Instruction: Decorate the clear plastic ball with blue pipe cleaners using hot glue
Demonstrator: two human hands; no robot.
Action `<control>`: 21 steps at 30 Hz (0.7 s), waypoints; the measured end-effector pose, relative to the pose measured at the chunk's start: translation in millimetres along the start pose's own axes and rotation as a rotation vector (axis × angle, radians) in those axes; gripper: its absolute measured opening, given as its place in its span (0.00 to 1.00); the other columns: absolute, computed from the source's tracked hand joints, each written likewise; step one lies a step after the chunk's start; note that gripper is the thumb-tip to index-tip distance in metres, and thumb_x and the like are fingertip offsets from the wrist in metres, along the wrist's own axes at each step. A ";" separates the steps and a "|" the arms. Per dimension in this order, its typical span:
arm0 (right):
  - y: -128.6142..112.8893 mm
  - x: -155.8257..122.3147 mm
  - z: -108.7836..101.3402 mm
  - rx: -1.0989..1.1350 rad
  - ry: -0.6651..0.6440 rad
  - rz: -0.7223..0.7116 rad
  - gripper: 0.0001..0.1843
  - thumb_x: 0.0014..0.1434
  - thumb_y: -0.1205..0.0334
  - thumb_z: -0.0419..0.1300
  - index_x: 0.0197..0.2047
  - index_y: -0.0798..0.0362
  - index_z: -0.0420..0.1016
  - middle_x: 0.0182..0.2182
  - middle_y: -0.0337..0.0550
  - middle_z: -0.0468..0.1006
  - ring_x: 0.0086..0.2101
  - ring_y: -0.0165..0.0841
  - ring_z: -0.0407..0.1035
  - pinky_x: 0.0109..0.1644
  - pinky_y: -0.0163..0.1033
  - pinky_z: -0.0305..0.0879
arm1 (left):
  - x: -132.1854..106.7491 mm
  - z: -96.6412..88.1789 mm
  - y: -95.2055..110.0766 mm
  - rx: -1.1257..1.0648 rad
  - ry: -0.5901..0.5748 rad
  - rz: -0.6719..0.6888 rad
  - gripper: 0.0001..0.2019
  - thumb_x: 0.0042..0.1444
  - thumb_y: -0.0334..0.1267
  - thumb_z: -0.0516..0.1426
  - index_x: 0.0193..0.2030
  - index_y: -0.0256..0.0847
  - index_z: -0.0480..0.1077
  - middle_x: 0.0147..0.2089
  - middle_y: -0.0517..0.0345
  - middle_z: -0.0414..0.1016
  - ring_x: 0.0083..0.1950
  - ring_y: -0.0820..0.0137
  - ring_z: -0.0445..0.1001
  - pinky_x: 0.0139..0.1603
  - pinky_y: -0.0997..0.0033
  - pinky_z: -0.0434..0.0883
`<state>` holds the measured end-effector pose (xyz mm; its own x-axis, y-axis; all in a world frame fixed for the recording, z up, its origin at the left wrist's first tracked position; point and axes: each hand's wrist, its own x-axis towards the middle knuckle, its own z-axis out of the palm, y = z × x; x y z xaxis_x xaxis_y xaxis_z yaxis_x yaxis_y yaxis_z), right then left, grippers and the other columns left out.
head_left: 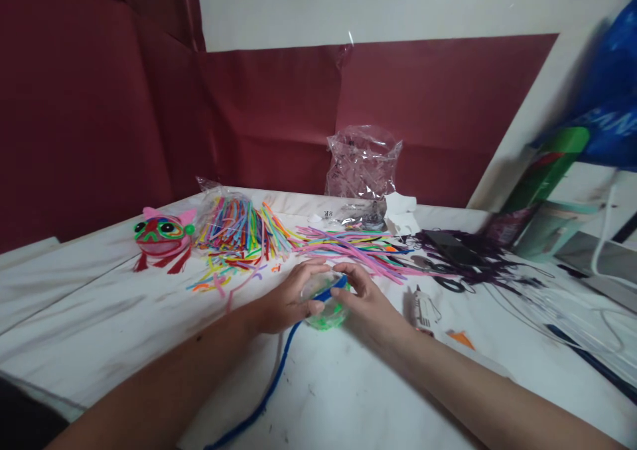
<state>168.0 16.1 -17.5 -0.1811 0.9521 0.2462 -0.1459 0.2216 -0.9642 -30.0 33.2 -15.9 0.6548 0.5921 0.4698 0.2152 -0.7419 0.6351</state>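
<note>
Between my two hands is a clear, rounded plastic piece [309, 287] with bright green pipe cleaner [331, 318] on its lower part. My left hand [291, 297] wraps its left side, thumb toward the front. The fingers of my right hand [365, 296] press a blue pipe cleaner [326, 295] against the plastic. From there the blue strand's long tail hangs down and curves over the table toward the lower left. My palms hide part of the plastic piece.
A pink animal-face craft [162, 237] with red tassels stands left. Behind my hands lie many coloured pipe cleaners [348, 247], some in a clear bag [223, 221]. To the right are a glue gun [422, 307], black scissors [448, 283], a dark phone [452, 247] and dark purple strands [490, 264].
</note>
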 end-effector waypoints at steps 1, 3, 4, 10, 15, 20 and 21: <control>-0.5 0.5 -0.5 0.017 0.011 0.014 0.18 0.44 0.55 0.68 0.39 0.47 0.72 0.33 0.37 0.74 0.35 0.35 0.68 0.36 0.37 0.64 | 0.0 -0.2 -1.1 -0.001 -0.002 0.007 0.30 0.58 0.53 0.53 0.63 0.43 0.55 0.68 0.43 0.52 0.70 0.54 0.46 0.68 0.49 0.46; -1.9 1.8 -2.6 0.087 0.025 0.091 0.15 0.46 0.53 0.67 0.37 0.48 0.73 0.30 0.37 0.75 0.32 0.35 0.68 0.35 0.38 0.64 | 0.2 -1.6 -2.4 -0.010 -0.016 0.025 0.30 0.58 0.53 0.53 0.63 0.43 0.55 0.68 0.43 0.51 0.70 0.54 0.46 0.68 0.49 0.46; -2.4 2.5 -4.0 0.131 0.023 0.131 0.14 0.47 0.52 0.66 0.36 0.49 0.74 0.29 0.37 0.76 0.30 0.34 0.69 0.35 0.38 0.64 | 0.3 -2.9 -2.7 -0.016 -0.029 0.033 0.30 0.58 0.53 0.53 0.64 0.43 0.55 0.69 0.43 0.50 0.71 0.54 0.46 0.68 0.49 0.46; -0.2 6.5 -12.0 0.194 -0.014 0.148 0.16 0.42 0.55 0.70 0.35 0.49 0.75 0.29 0.37 0.76 0.31 0.34 0.69 0.36 0.39 0.63 | 1.2 -12.1 -2.1 -0.042 -0.085 -0.010 0.30 0.57 0.54 0.54 0.63 0.44 0.55 0.69 0.44 0.50 0.70 0.53 0.46 0.67 0.49 0.47; -0.3 4.7 -10.7 -0.019 -0.008 0.028 0.18 0.45 0.53 0.67 0.38 0.50 0.73 0.34 0.40 0.76 0.37 0.37 0.69 0.42 0.42 0.63 | 2.4 -8.3 -3.1 -0.043 -0.040 -0.026 0.30 0.57 0.53 0.53 0.63 0.43 0.55 0.69 0.44 0.49 0.71 0.53 0.45 0.68 0.50 0.46; -4.8 -5.3 0.4 -0.259 0.037 -0.042 0.29 0.41 0.56 0.67 0.49 0.49 0.68 0.48 0.46 0.73 0.50 0.44 0.64 0.53 0.49 0.59 | 1.9 4.5 -2.6 -0.009 0.017 -0.024 0.30 0.57 0.53 0.54 0.63 0.42 0.56 0.69 0.43 0.50 0.71 0.54 0.46 0.68 0.50 0.48; -5.0 -6.5 2.2 -0.255 0.030 -0.034 0.31 0.41 0.57 0.67 0.50 0.50 0.66 0.48 0.46 0.73 0.49 0.45 0.65 0.53 0.49 0.59 | 1.7 6.5 -1.4 0.011 0.028 -0.023 0.30 0.57 0.53 0.54 0.63 0.42 0.56 0.69 0.43 0.50 0.70 0.54 0.47 0.68 0.50 0.48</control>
<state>167.7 8.3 -14.0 -0.1504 0.9483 0.2794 0.0994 0.2957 -0.9501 -24.5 33.2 -20.0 0.6289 0.6178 0.4720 0.2386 -0.7311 0.6392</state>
